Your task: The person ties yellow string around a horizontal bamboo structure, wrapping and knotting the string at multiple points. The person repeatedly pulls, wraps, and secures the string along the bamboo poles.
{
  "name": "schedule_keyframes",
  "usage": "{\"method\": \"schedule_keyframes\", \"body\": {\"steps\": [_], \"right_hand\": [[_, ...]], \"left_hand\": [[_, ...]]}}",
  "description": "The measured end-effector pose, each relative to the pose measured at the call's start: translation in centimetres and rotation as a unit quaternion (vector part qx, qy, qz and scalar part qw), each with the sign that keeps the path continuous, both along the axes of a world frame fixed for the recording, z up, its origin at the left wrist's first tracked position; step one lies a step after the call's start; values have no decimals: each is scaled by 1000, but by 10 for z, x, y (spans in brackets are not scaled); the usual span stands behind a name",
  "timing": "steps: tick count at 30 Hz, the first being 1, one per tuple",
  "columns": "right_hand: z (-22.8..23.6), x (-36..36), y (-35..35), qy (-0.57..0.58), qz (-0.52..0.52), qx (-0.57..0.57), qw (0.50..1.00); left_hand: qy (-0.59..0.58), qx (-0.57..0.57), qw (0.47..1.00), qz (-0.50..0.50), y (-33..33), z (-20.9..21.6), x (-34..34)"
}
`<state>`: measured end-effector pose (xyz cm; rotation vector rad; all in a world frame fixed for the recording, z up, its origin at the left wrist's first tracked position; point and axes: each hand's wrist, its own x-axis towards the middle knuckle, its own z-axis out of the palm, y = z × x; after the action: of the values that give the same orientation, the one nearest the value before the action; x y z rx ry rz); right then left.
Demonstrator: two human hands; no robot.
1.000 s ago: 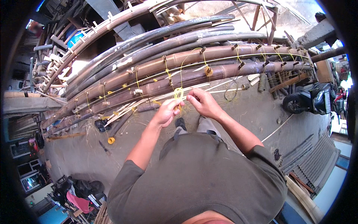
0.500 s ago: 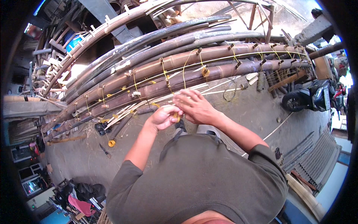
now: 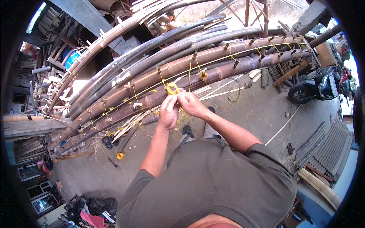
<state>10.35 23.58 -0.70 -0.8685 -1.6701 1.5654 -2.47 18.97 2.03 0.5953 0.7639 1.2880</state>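
One yellow cord loop (image 3: 176,87) pinched by left hand (image 3: 169,111) and right hand (image 3: 191,104), together at fingertips; loop shows against lower bamboo pole (image 3: 152,100), by near edge. Moment ago right hand hid loop; now exposed, cord-gathering seemingly underway.

This is a bamboo workshop, partly open to daylight: long bamboo poles (image 3: 213,55) are fitted with short pegs (image 3: 194,55) and strung with yellow cord (image 3: 189,74), and more dark poles (image 3: 163,40) lie stacked behind them. Pale split strips (image 3: 131,124) and a knife (image 3: 113,163) lie on the grey floor (image 3: 247,117), with a motorcycle (image 3: 325,85) and corrugated sheets (image 3: 330,152) toward the right.
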Motion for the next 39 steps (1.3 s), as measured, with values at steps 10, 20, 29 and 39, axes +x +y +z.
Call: {"method": "schedule_keyframes", "body": {"steps": [10, 20, 29, 39], "right_hand": [[2, 48, 22, -77, -121, 141, 980], [-63, 89, 71, -195, -356, 32, 913], [-37, 88, 85, -180, -315, 196, 911], [11, 31, 25, -143, -192, 130, 962]], "left_hand": [[79, 56, 986, 133, 18, -31, 14], [89, 15, 987, 130, 23, -32, 10], [103, 3, 990, 92, 15, -42, 6], [-79, 34, 994, 69, 25, -23, 28]]}}
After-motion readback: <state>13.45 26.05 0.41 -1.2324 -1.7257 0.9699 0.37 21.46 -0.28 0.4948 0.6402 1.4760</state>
